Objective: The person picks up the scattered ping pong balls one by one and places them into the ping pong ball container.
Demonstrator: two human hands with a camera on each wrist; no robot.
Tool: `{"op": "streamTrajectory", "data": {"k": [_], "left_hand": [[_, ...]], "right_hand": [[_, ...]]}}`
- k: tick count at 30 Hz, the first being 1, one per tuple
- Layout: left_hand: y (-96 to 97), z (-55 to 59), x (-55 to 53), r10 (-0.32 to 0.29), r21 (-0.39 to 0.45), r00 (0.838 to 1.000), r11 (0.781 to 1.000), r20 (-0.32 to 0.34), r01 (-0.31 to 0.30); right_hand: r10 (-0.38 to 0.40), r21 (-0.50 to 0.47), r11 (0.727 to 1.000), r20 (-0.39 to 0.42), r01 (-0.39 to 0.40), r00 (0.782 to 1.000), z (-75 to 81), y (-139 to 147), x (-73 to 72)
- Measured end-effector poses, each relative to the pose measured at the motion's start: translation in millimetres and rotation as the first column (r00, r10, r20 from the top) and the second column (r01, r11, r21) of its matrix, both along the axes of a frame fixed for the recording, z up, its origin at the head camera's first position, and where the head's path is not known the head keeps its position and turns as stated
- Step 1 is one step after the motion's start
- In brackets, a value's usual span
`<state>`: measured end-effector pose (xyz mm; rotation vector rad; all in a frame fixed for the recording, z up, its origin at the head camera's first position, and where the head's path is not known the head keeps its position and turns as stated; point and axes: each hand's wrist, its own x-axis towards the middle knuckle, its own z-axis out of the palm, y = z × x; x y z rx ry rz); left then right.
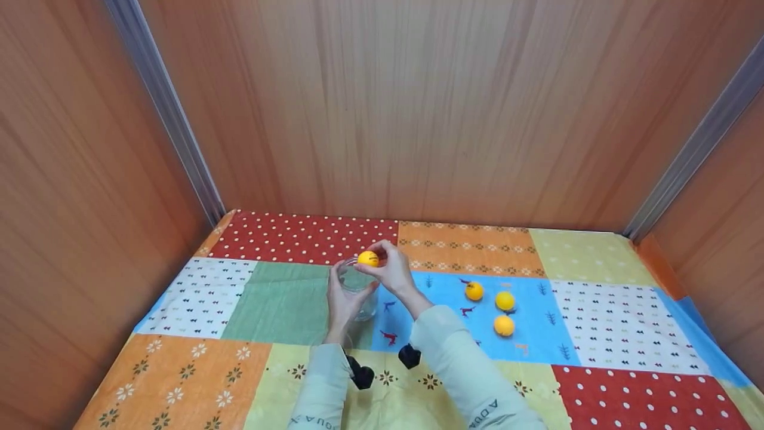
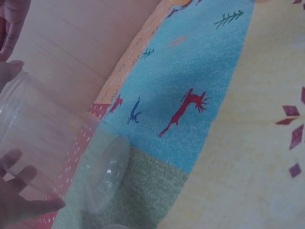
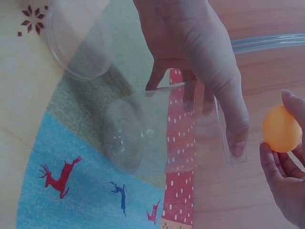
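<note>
My left hand [image 1: 342, 306] grips a clear plastic jar [image 1: 366, 307] around its upper part, thumb and fingers on opposite sides near the rim. In the right wrist view the see-through wall of the jar [image 3: 152, 136] shows the patterned cloth behind it, and no ball appears inside. Between thumb and fingertips, my right hand [image 1: 395, 273] pinches an orange ping-pong ball [image 1: 368, 258] right at the jar's mouth. Dark print marks that ball. The right wrist view has the ball [image 3: 281, 129] just beyond the rim, apart from the left thumb.
Three more orange ping-pong balls [image 1: 504, 325] lie grouped on the blue patch to the right. A round clear lid [image 3: 78, 40] rests on the cloth near the jar. The patchwork tablecloth [image 1: 292, 304] covers the table, with wood-grain panels [image 1: 370, 119] standing behind and at both sides.
</note>
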<state>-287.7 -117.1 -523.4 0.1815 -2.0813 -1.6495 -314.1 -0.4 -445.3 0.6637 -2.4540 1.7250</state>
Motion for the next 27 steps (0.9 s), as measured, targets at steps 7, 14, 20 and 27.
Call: {"op": "streamTrajectory", "data": {"k": [7,14,20,27], "left_hand": [[4.0,9.2,6.9,0.015,-0.002,1.000,1.000,0.008,-0.015],[6.3,10.6,8.0,0.032,0.003,0.999,0.999,0.029,-0.032],[5.5,10.7,8.0,0.037,0.013,0.997,0.999,0.073,-0.039],[3.6,13.1,8.5,0.026,0.014,0.996,1.000,0.089,-0.027]], "right_hand": [[0.008,0.004,1.000,0.014,-0.008,1.000,1.8,-1,0.4],[0.027,0.006,1.000,-0.001,-0.027,1.000,5.5,2,0.9],[0.023,0.021,1.000,-0.028,-0.023,0.999,9.3,10,-0.4],[0.025,0.077,0.997,-0.026,-0.023,0.999,14.8,23,1.1]]}}
